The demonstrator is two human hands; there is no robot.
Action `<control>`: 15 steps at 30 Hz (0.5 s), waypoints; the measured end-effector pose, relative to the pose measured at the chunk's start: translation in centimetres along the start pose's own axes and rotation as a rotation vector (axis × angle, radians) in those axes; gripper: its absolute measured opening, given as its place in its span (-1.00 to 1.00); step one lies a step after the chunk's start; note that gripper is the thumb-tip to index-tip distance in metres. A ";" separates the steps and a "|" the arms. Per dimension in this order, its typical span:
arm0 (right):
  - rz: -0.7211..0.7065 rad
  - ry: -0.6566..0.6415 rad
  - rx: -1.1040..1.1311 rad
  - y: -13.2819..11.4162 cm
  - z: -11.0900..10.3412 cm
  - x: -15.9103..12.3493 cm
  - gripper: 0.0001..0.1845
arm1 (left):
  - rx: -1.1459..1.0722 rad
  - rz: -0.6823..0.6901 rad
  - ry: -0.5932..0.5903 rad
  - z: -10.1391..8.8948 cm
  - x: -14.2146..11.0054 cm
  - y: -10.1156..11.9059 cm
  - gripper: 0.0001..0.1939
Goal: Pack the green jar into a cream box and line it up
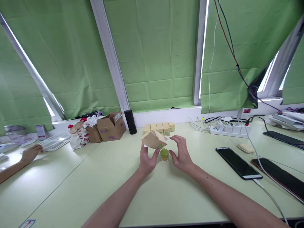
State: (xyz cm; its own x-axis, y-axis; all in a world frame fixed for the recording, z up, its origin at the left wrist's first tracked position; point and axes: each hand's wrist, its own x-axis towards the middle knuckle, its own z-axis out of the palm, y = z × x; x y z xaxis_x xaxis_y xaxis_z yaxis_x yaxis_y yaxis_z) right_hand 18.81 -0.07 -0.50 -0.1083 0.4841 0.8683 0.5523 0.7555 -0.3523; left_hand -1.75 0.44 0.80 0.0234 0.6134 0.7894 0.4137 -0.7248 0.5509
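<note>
My left hand (147,161) is closed around a small cream cardboard box (153,140), which it holds tilted above the table with a flap standing out at its top. Just below and right of that box, a little glass jar with a yellow-green lid (164,154) stands upright on the table. To the right of the jar is my right hand (181,155), its thumb and fingers curved apart with nothing between them. The thumb is close to the jar; a small gap shows between them. Behind the held box, several similar cream boxes (160,128) stand in rows.
A black cylinder (130,122), an open brown carton (111,128) and a cloth bag (79,134) stand at the back left. On the right lie two phones (238,163), cables and a white power strip (229,129). Another person's hand (32,153) rests at far left.
</note>
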 end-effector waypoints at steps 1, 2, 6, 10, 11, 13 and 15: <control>-0.002 0.000 0.003 0.0 0.0 0.0 -0.34 | -0.011 -0.017 0.001 0.0 0.0 0.1 -0.54; -0.005 0.000 0.007 0.0 0.0 0.0 -0.34 | -0.028 -0.034 -0.001 -0.1 0.1 0.1 -0.52; -0.006 0.000 0.017 0.1 0.1 -0.1 -0.34 | -0.129 -0.092 -0.034 -0.1 0.4 0.3 -0.52; 0.007 -0.018 0.029 0.0 0.0 -0.1 -0.35 | -0.256 -0.133 -0.067 0.0 0.6 0.5 -0.49; 0.004 -0.021 0.037 -0.1 0.0 0.0 -0.34 | -0.283 -0.148 -0.070 0.0 0.6 0.6 -0.48; -0.006 -0.025 0.055 -0.2 0.0 0.0 -0.34 | -0.320 -0.177 -0.065 0.0 0.6 0.7 -0.45; -0.015 -0.030 0.074 -0.4 -0.1 0.0 -0.33 | -0.344 -0.206 -0.052 0.0 0.7 0.9 -0.40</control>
State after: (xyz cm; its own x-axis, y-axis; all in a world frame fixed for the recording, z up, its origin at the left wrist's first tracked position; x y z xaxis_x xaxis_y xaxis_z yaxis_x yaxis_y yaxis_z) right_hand 18.66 -0.41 -0.34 -0.1413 0.4842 0.8635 0.4883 0.7928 -0.3647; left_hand -1.39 0.21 1.84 0.0211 0.7652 0.6434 0.0856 -0.6426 0.7614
